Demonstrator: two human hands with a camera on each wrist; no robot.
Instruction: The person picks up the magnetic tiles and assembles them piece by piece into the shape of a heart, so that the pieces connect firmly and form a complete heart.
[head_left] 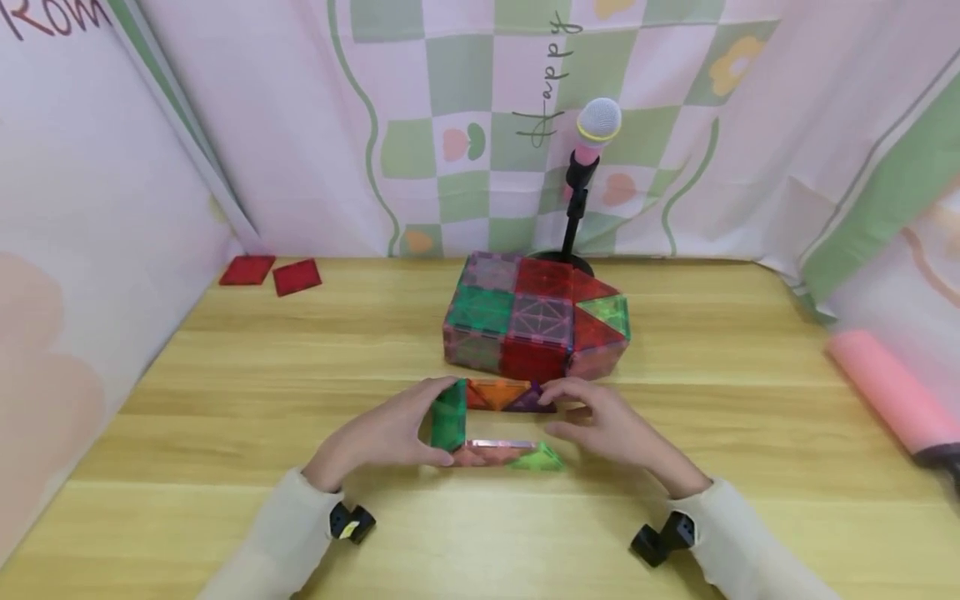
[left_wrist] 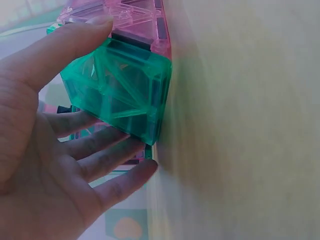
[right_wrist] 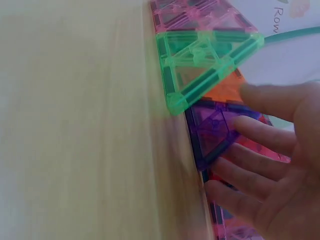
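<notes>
Translucent magnetic tiles stand on edge as a three-sided frame in front of me. My left hand [head_left: 393, 423] grips the frame's left end, a green square tile [left_wrist: 117, 85], its thumb at the near corner and fingers at the far one. The near wall has pink tiles [head_left: 491, 454] ending in a light green triangle tile [right_wrist: 200, 60]. Along the far wall, an orange triangle tile [head_left: 497, 393] leads to a purple triangle tile [right_wrist: 215, 127]. My right hand [head_left: 603, 417] has its fingertips at the purple tile, thumb apart from the near wall.
A closed block of red, green and pink tiles [head_left: 543, 321] stands just behind the frame. Two red tiles [head_left: 297, 277] lie at the back left. Behind the block is a microphone on a stand [head_left: 573, 221]. A pink cylinder [head_left: 892, 392] is at the right edge.
</notes>
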